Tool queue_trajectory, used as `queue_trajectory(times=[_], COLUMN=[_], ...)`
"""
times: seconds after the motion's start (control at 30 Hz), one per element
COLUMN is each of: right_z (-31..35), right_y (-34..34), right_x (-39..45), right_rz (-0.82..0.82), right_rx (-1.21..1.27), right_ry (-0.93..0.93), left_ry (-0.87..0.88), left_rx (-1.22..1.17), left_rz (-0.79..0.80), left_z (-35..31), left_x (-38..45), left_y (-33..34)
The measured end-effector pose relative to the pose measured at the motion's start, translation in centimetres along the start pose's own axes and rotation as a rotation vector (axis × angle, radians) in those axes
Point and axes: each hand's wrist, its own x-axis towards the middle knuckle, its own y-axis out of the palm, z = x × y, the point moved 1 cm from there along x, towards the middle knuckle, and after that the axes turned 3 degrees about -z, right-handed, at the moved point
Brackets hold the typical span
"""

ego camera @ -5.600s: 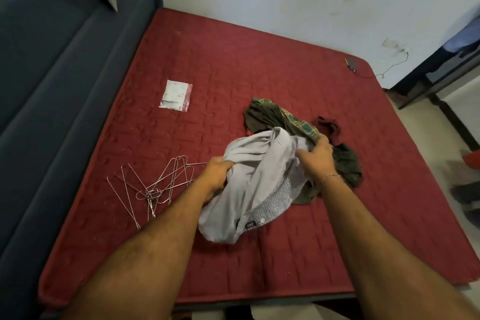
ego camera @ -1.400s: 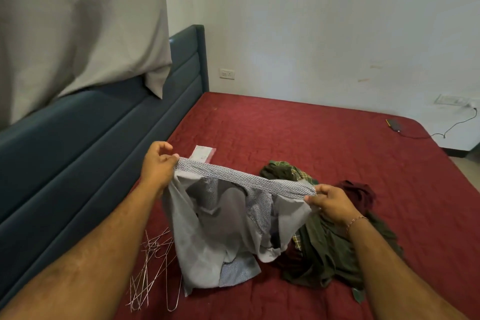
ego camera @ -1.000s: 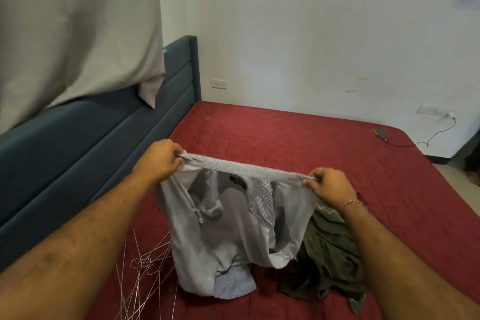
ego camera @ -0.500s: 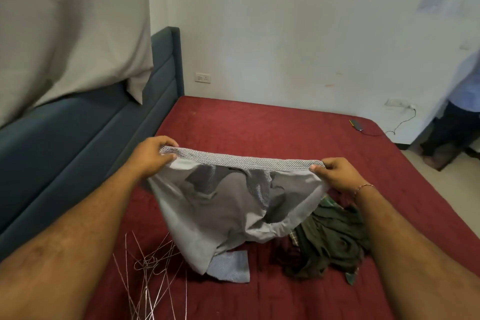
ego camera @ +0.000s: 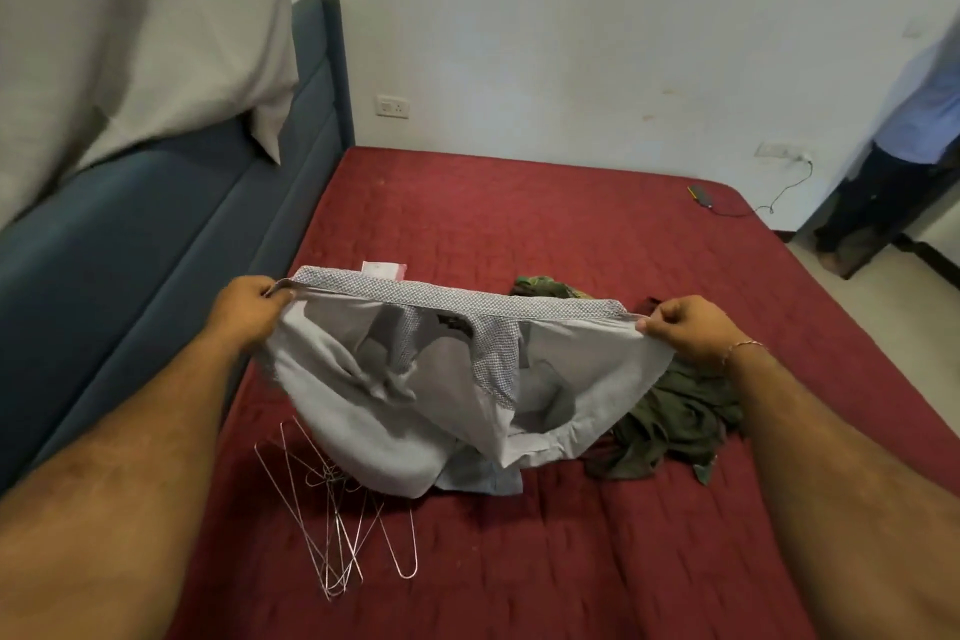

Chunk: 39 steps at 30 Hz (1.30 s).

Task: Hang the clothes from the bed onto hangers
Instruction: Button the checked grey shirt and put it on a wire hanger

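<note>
grey shirt (ego camera: 431, 379) hangs stretched between your two hands above the red bed (ego camera: 519, 213), its patterned band pulled nearly straight from one fist to the other. your left hand (ego camera: 249, 309) pinches the left end of that band, fingers curled tight round the cloth. your right hand (ego camera: 685, 330) grips the right end the same way, thumb pressed over the fabric, with a thin bracelet (ego camera: 743, 346) at the wrist. the two hands are held well apart, at about the same height.

below your hands the body of the shirt sags in loose folds and its lowest part rests on the mattress. just under your left hand, partly tucked beneath the hanging cloth, lies a tangle of wire hangers (ego camera: 343, 520), none of them touched by either hand. under and beyond your right hand sits a crumpled dark green garment (ego camera: 675, 421); a scrap of dark red cloth (ego camera: 652, 303) shows just past your right knuckles, though you cannot make out what it is.

beyond the band, a small plastic packet (ego camera: 384, 268) peeks out on the bed. far past your right hand, a phone on a cable (ego camera: 701, 195) lies near the wall.
</note>
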Motion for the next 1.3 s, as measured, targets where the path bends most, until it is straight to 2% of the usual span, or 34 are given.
queue_trajectory(times=[0.1,0.17,0.23,0.27,0.4,0.43,0.47,0.5,0.53,0.6,0.63,0.67,0.77,0.83,0.9,0.97,1.03,1.17,1.2,1.3], right_z=[-0.2,0.2,0.4,0.3,-1.1,-1.6,-1.8,-2.3,-2.6,-3.4,-3.7,-3.8,-4.5,-5.4,-6.1,-7.0,-8.3,-9.5,-9.6,-9.6], right_y=[-0.3,-0.6,-1.0,-1.2,-2.3,-2.7,-3.3,-3.8,-4.5,-5.7,-6.2,-6.4,-6.3,-6.1,-6.1,-6.1,-6.3,-7.9,-8.7,-11.1], right_x=[-1.1,-2.5,-3.7,-4.3,-5.0,-4.6,-4.2,-3.6,-3.1,-1.3,-0.5,0.1,1.2,0.9,0.2,-0.4,-1.0,-2.9,-3.6,-4.8], right_rz=[0.006,0.094,0.204,0.275,0.662,0.683,0.667,0.591,0.459,0.105,-0.042,-0.133,-0.291,-0.302,-0.232,-0.076,0.105,0.474,0.553,0.689], right_rx=[0.117,0.259,0.395,0.459,0.608,0.581,0.541,0.474,0.37,0.076,-0.003,-0.001,0.121,0.181,0.269,0.37,0.452,0.559,0.561,0.529], right_ry=[0.032,0.055,0.101,0.126,0.301,0.34,0.379,0.412,0.426,0.387,0.337,0.292,0.203,0.111,0.017,-0.045,-0.079,-0.002,0.028,0.018], left_ry=[-0.012,-0.034,-0.057,-0.06,-0.033,-0.014,0.008,0.051,0.125,0.241,0.25,0.246,0.257,0.263,0.243,0.247,0.298,0.306,0.295,0.264], left_rx=[-0.195,-0.326,-0.428,-0.454,-0.334,-0.316,-0.282,-0.209,-0.079,0.169,0.187,0.137,0.055,0.025,-0.054,-0.088,-0.103,-0.198,-0.214,-0.283], left_rz=[-0.001,-0.036,0.053,0.191,0.981,1.068,1.064,0.977,0.816,0.334,0.13,0.006,-0.146,-0.189,-0.218,-0.224,-0.104,0.595,0.72,0.892], left_z=[1.5,2.4,2.1,1.1,-5.3,-6.9,-8.6,-10.1,-11.7,-14.4,-15.7,-16.7,-19.2,-20.3,-21.2,-21.9,-23.2,-26.3,-26.9,-28.7], left_x=[0.0,0.2,0.1,-0.3,-2.4,-2.4,-2.1,-1.6,-1.1,-0.9,-1.4,-2.2,-5.0,-6.7,-8.5,-10.2,-11.9,-16.0,-17.1,-19.2], left_y=[-0.3,-0.3,-0.2,-0.3,-0.9,-0.9,-0.7,-0.2,0.4,2.1,3.2,4.2,7.1,8.5,9.7,10.6,10.9,8.1,7.3,4.9])
